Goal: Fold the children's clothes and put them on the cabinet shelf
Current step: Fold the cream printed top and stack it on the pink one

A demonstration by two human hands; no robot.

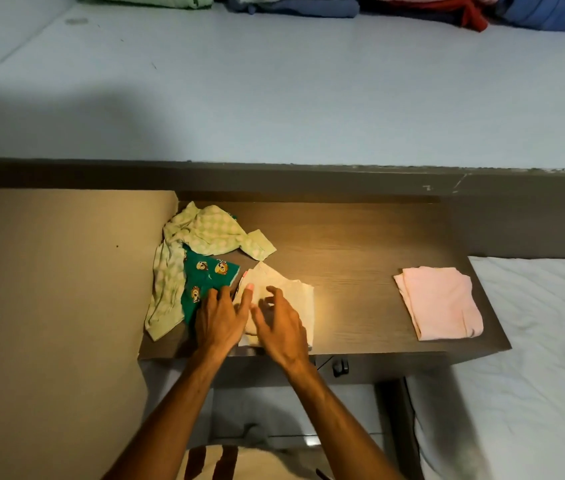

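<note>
Closest to me is my striped shirt (218, 462), low in the view, with both bare forearms reaching forward over a dark wooden table (360, 244).

My left hand (220, 318) lies flat with its fingers spread and straight, pressing where a green print garment (210, 275) meets a cream garment (291, 303). It holds nothing.

My right hand (279, 325) is on or just over the cream garment with its fingers loosely bent and apart. It looks a little blurred, and I cannot tell whether it touches the cloth. It grips nothing.

The cream garment lies near the front edge of the table, partly folded. Behind and left of it a pale green checked garment (205, 233) lies crumpled and unfolded. Well apart, at the right end of the table, a pink garment (440, 301) sits folded flat.

I judge I am partway through folding the cream piece, smoothing it down. Next it wants one more fold, with a hand gripping an edge. No cabinet shelf is clearly in view, though folded clothes (291, 5) line the top edge.
</note>
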